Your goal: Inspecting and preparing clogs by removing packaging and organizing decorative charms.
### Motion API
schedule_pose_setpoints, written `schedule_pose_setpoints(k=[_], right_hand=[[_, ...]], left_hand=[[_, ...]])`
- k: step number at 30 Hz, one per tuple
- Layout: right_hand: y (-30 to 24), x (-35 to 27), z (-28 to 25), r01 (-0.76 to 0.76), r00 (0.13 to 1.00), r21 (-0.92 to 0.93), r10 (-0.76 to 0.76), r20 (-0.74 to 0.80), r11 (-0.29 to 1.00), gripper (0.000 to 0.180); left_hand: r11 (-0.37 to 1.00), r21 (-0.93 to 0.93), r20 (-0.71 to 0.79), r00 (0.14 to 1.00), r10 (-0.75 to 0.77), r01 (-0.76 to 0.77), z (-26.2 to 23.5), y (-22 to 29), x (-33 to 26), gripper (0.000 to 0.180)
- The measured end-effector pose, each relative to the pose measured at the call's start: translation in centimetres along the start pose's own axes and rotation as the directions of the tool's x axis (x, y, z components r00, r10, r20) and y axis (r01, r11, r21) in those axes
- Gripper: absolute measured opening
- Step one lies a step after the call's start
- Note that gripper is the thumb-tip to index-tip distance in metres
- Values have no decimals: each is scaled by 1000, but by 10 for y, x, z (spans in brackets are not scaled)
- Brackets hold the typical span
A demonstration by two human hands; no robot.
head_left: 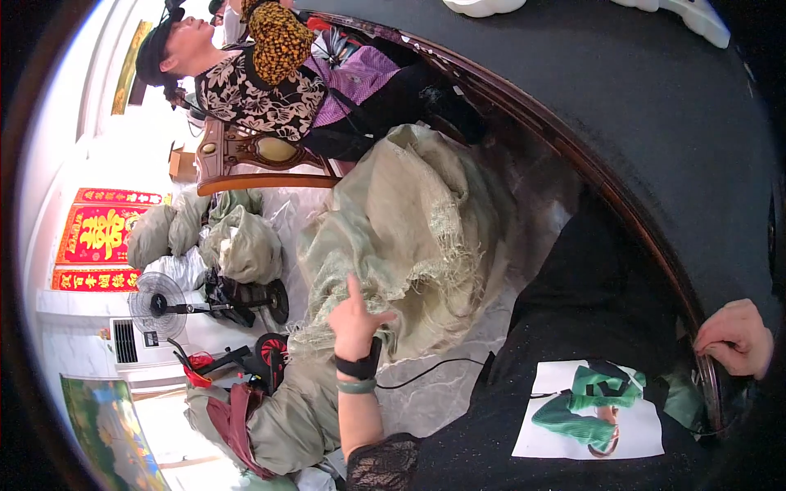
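Dark table (655, 106), round disc (709, 391) under right hand (737, 337) fingertips

My dark round table (655, 123) with its reddish wooden rim curves along my right side. At its far edge lie two white objects (483, 6), cut off by the frame. My right hand (737, 337) rests on the rim at the near edge, touching a thin metal disc (708, 389) there. Left of the table, on the pale floor (442, 385), a big greenish mesh sack (409, 237) lies slumped against the rim, with more stuffed sacks (237, 241) beyond it.
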State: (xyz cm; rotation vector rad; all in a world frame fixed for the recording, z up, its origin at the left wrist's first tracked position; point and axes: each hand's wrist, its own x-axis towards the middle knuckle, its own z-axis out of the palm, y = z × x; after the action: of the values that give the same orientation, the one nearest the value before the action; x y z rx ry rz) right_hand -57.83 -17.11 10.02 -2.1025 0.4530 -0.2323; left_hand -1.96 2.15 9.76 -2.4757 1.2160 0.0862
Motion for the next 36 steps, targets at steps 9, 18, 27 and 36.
schedule_pose_setpoints(k=[9, 18, 27, 36], right_hand=[[-19, 4, -4, -40, 999, 13, 40, 27, 999, 9], [-28, 11, -10, -88, 996, 51, 86, 39, 995, 9], [-40, 15, -12, -187, 981, 64, 183, 65, 980, 8], [-46, 19, -16, -225, 974, 119, 220, 58, 967, 9]], left_hand=[[805, -590, 152, 988, 34, 63, -24, -15, 91, 38], [827, -156, -841, 511, 175, -541, -67, -55, 191, 60], [899, -436, -448, 877, -173, -46, -18, -43, 179, 24], [556, -785, -139, 952, 273, -274, 53, -34, 199, 37]])
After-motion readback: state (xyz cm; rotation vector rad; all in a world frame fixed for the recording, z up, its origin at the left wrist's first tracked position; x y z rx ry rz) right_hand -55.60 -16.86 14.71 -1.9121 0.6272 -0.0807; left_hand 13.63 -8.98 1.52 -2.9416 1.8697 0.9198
